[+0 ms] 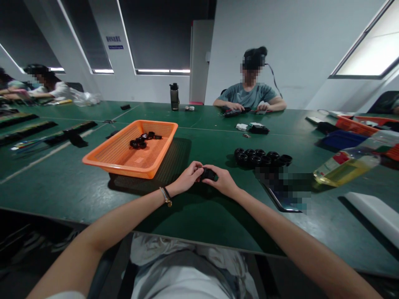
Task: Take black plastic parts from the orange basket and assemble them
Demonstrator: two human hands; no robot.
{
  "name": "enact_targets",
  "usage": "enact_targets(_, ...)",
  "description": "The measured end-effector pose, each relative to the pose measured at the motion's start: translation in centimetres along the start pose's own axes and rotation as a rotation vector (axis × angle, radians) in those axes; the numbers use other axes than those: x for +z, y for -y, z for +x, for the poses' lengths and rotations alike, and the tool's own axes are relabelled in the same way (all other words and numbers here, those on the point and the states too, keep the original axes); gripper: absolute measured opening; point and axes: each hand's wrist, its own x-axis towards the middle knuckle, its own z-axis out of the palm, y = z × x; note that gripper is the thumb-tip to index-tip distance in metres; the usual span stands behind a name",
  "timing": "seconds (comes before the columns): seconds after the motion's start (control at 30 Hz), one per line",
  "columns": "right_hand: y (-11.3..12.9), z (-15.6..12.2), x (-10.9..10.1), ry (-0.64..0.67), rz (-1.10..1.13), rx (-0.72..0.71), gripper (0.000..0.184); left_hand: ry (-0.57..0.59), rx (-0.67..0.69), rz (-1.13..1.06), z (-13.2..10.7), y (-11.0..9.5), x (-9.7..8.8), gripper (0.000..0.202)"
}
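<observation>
Between my two hands, just above the green table (187,216), is a small black rounded part (208,174); its exact kind is too small to make out. My left hand (190,176) pinches its left side with thumb and fingers. From the right, my right hand (223,180) curls its fingers around the same part. An orange mesh basket (156,166) stands to the left of my hands, with several small black parts (139,143) lying in it. Right of my hands, several black ring-like parts (249,158) are grouped closely in rows.
A phone (280,199), a bottle of yellow liquid (339,168) lying tilted, and a white box (374,216) are at right. Blue (339,140) and orange trays sit farther back. A dark bottle (174,97) stands at the far edge. A co-worker (252,93) sits opposite.
</observation>
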Motion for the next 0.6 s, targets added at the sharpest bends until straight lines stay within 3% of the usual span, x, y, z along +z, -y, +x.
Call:
enact_targets(0.27,0.0,0.1,0.0,-0.011,-0.009,-0.024,0.036,0.055,-0.004,0.013,0.2,0.2,-0.3,0.013)
enact_targets(0.43,-0.5,0.3,0.2,-0.090,0.042,0.070,0.046,0.063,-0.045,-0.005,0.8,0.4,-0.6,0.013)
enact_targets(0.6,-0.9,0.5,0.6,-0.165,0.106,0.114,0.043,0.084,-0.072,-0.012,1.5,0.5,-1.0,0.012)
